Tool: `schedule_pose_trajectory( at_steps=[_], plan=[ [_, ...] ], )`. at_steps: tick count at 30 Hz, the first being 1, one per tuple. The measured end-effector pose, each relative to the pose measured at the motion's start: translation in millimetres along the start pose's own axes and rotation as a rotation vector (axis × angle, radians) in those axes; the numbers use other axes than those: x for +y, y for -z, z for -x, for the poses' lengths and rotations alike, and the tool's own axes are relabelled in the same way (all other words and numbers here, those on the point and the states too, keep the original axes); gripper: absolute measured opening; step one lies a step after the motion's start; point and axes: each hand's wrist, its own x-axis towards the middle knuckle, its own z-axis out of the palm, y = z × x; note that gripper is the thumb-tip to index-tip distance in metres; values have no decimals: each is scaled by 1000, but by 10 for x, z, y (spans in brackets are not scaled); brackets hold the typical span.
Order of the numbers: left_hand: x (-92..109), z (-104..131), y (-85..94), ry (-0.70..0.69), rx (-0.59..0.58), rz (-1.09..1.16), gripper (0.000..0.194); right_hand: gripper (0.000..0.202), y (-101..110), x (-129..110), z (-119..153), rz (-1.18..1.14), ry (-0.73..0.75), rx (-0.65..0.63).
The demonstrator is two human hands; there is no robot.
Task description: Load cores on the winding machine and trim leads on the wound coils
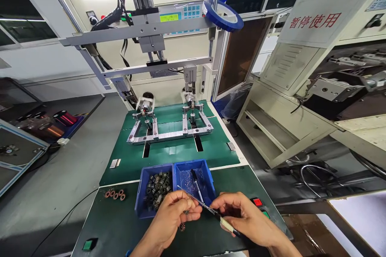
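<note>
My left hand is closed in front of the blue bins, thumb and fingers pinched on a small wound stator, mostly hidden by the fingers. Just under those fingers shows another stator with copper windings; whether it rests on the table I cannot tell. My right hand grips a slim tool with a metal shaft and a black, cream-wrapped handle. Its shaft points left and reaches the left fingertips. Behind the hands, the left bin holds many small metal cores; the right bin contains a black-handled tool and wire scraps.
Several copper-wound stators lie on the table's left. A two-station winding fixture stands beyond the bins, under a metal frame carrying a blue tape roll. Red and green buttons sit near the table's edges.
</note>
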Motion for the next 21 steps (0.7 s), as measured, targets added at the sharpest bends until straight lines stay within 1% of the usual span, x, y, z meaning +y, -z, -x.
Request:
schedule_pose_trajectory(
  at_steps=[2,4,6,8,9,10,12,14,16,17,18,19,21],
  plan=[
    [-23,9,21,-6,-3,-10,27,21,-37,1,6,-30,-29,-35],
    [-72,41,85,-38,-1,-42,29,20,-76,7,45,-30,-46,-16],
    [-154,107,207,-147,3,-110,29,24,-92,50,121,-24,-37,105],
    [-265,204,386,-317,22,-224,29,33,-64,154,215,12,-31,291],
    [-327,257,492,-402,49,-297,30,37,-33,227,256,71,-24,383],
    [-391,307,605,-476,93,-375,31,39,7,309,289,164,-13,474],
    [-520,383,837,-587,214,-525,31,40,90,477,320,428,23,640],
    [-643,407,1064,-652,343,-642,29,39,128,617,309,719,76,768],
    [-745,379,1270,-686,448,-739,26,38,69,711,275,947,152,861],
    [-784,350,1362,-698,481,-793,25,36,-7,744,255,1014,205,877],
    [-811,317,1442,-712,510,-843,25,32,-113,770,232,1042,259,853],
    [-826,283,1509,-726,537,-882,25,29,-246,795,207,1036,300,786],
    [-816,226,1600,-748,590,-903,27,23,-562,848,142,966,331,569]
  ],
)
